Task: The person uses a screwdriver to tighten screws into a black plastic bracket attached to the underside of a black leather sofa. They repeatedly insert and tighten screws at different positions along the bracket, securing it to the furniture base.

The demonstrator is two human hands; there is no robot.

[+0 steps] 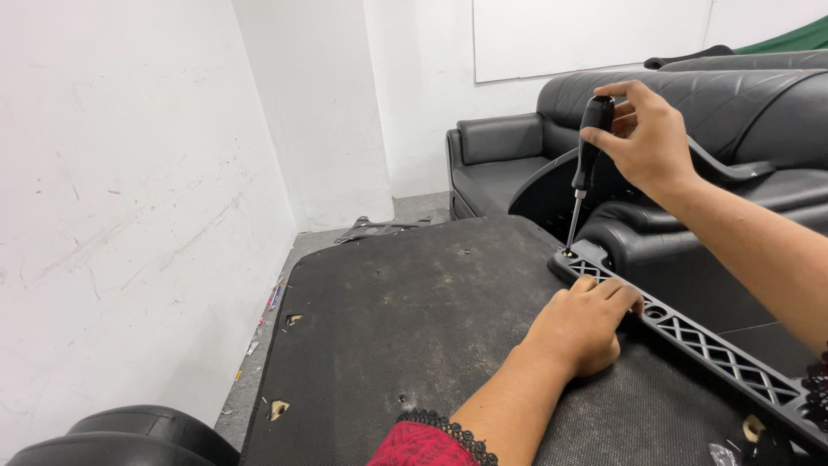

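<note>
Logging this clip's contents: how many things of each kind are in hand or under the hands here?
Screwdriver, held by the right hand: 1
Black lattice plastic bracket, pressed by the left hand: 1
Upturned black fabric-covered chair base: 1
Black leather sofa: 1
Total: 4

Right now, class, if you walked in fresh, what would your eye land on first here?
First, the right hand at upper right, holding a black-handled screwdriver upright, its tip at the end of a black lattice-patterned plastic bracket. Just below, the left hand presses on that bracket, which lies along the right edge of a dark fabric-covered panel. Behind stands a black leather sofa.
</note>
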